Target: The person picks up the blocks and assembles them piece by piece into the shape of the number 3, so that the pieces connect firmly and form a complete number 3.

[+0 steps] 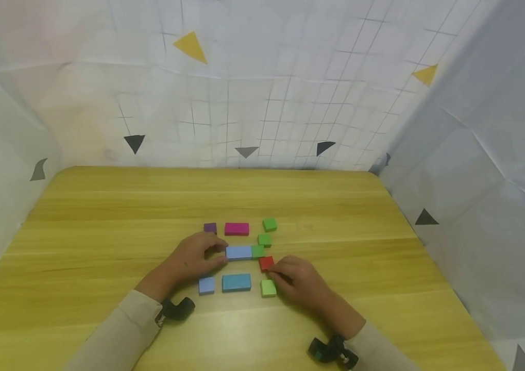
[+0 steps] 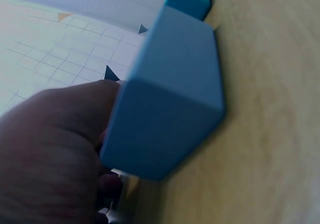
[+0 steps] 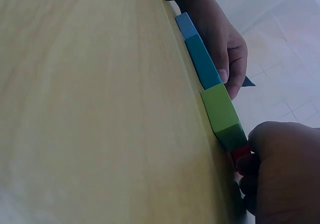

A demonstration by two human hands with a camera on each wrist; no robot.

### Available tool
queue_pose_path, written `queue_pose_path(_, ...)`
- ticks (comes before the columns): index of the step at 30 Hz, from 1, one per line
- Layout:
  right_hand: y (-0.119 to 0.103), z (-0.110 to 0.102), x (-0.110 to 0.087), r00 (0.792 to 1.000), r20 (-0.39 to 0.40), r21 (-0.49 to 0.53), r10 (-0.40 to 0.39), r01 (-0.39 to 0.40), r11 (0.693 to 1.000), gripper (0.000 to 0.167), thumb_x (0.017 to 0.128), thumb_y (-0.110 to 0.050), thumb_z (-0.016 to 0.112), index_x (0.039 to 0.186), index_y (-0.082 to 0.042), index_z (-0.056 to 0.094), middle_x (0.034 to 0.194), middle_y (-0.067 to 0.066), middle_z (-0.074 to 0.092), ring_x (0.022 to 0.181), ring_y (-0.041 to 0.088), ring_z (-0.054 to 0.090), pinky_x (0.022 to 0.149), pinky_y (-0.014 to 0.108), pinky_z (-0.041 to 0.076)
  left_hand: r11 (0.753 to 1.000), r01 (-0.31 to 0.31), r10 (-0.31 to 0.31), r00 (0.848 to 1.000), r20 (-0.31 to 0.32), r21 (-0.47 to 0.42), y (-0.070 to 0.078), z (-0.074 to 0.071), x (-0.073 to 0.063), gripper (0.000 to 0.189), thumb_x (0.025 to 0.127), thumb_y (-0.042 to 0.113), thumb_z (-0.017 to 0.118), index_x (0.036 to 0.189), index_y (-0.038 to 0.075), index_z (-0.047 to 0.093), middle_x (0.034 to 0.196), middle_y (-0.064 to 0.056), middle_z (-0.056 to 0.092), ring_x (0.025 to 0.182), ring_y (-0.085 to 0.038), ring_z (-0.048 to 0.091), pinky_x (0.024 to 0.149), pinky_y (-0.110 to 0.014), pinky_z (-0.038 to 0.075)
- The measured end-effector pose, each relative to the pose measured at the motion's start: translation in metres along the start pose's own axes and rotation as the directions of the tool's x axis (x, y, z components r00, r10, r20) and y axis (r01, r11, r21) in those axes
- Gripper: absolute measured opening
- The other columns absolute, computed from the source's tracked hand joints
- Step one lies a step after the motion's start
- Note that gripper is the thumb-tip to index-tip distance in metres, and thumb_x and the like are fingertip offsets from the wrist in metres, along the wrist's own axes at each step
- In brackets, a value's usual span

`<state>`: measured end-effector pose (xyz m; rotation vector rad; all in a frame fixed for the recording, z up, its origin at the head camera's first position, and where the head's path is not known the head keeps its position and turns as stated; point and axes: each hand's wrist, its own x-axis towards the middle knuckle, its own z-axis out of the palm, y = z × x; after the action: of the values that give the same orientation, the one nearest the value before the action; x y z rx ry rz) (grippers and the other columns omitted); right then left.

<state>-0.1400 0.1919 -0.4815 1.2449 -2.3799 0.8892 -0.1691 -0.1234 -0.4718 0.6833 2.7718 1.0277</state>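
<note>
My left hand [image 1: 197, 253] holds the left end of a long light blue block [image 1: 239, 252] between thumb and index finger. A green block [image 1: 257, 251] sits against that block's right end. My right hand [image 1: 300, 279] pinches a red block [image 1: 266, 264], just in front of the green one and to its right. Close by stands a light green block [image 1: 268, 288], which partly covers the red block [image 3: 241, 156] in the right wrist view. A light blue cube [image 2: 180, 58] fills the middle of the left wrist view and hides the left fingertips.
Behind the hands lie a purple block [image 1: 210, 228], a magenta block [image 1: 236, 229] and two green blocks [image 1: 269, 224]. A longer blue block [image 1: 236, 282] lies nearer me. White sheeting [image 1: 262, 93] borders the wooden table [image 1: 104, 206] at the back and sides.
</note>
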Motion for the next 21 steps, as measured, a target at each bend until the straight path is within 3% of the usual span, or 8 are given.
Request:
queue_pose_path(7,0.0004,-0.0002,-0.0021,0.998,-0.047,-0.058,0.038,-0.04,0.998,0.012,0.086,-0.01,0.075,0.099,-0.011,0.076,0.086,-0.005,0.068,0.075,0.006,0.058,0.066,0.016,0.049,1.0,-0.014,0.014,1.0,-0.008,0.014,0.0,0.0001,-0.0001,0.039,0.09,0.045,0.07,0.123,0.024,0.068,0.116,0.011,0.064,0.107,-0.009,0.056,0.097,-0.039,0.048)
queue_pose_path(14,0.0013,-0.0001,-0.0047,0.992,-0.052,-0.12,0.119,-0.125,0.985,0.023,0.089,-0.017,0.074,0.11,-0.009,0.074,0.086,-0.007,0.064,0.075,0.006,0.052,0.065,0.019,0.047,0.999,-0.04,0.04,0.999,-0.022,0.015,0.0006,0.0001,-0.0004,0.037,0.09,0.04,0.072,0.121,0.019,0.069,0.117,0.007,0.066,0.11,-0.013,0.058,0.099,-0.041,0.048)
queue_pose_path(21,0.0021,0.0016,-0.0049,0.99,-0.046,-0.155,0.132,-0.138,0.978,0.017,0.088,-0.019,0.076,0.103,-0.01,0.076,0.088,-0.005,0.068,0.078,0.006,0.058,0.067,0.022,0.051,0.999,-0.033,0.033,0.999,-0.016,0.01,-0.0003,0.0002,-0.0011,0.037,0.09,0.04,0.071,0.121,0.019,0.068,0.118,0.007,0.066,0.111,-0.012,0.058,0.1,-0.04,0.047)
